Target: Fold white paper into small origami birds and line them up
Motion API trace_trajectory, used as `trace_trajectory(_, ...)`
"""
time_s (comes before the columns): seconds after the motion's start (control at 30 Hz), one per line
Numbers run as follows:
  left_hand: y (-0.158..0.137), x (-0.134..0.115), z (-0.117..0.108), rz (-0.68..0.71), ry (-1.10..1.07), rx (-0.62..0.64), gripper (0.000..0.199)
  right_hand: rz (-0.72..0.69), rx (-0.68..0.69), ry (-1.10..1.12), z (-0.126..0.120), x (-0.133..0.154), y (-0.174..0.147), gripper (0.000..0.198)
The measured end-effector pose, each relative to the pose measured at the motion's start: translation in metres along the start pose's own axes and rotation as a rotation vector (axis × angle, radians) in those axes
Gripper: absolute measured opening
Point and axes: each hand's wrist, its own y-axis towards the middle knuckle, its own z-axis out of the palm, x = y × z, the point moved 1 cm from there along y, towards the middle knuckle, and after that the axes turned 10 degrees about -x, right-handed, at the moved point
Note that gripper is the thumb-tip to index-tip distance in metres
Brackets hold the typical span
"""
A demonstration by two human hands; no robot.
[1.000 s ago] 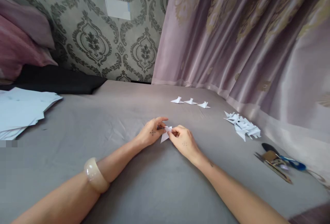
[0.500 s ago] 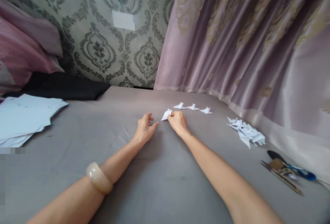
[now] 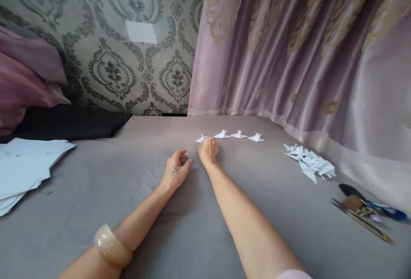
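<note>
Centrally, showing right hand [image 3: 208, 149] curled at 1 folded paper figure [image 3: 201, 139] (cannot tell whether gripping), beside 3 similar figures [image 3: 239, 135], and left hand [image 3: 175, 169] loosely open.

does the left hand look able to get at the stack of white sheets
Probably yes: the left hand seems to hold nothing, and flat grey cloth lies between it and the stack of white sheets, with no object seen blocking the way, though a reach leftward is needed.

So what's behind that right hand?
A folded white paper piece shows beyond the right hand, its pointed left end visible. The part behind the hand is covered, so its full shape is hidden.
</note>
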Motion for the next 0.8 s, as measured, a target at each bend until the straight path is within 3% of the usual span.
trace_trajectory(0.23,-0.001,-0.005,-0.004,0.021,0.049,0.02,0.045,0.188,-0.01,0.104,-0.002,-0.005,0.019,0.026)
trace_trajectory(0.47,0.0,-0.011,-0.006,0.023,0.062,0.038,0.042,0.228,0.017,0.156,-0.004,0.001,0.016,0.028)
trace_trajectory(0.63,-0.002,-0.015,-0.01,-0.001,0.06,0.036,0.042,0.102,0.051,0.173,-0.018,-0.013,0.004,0.03)
trace_trajectory(0.8,-0.004,-0.017,-0.011,0.011,0.083,0.064,0.039,-0.192,0.15,0.182,-0.048,-0.063,-0.016,0.016)
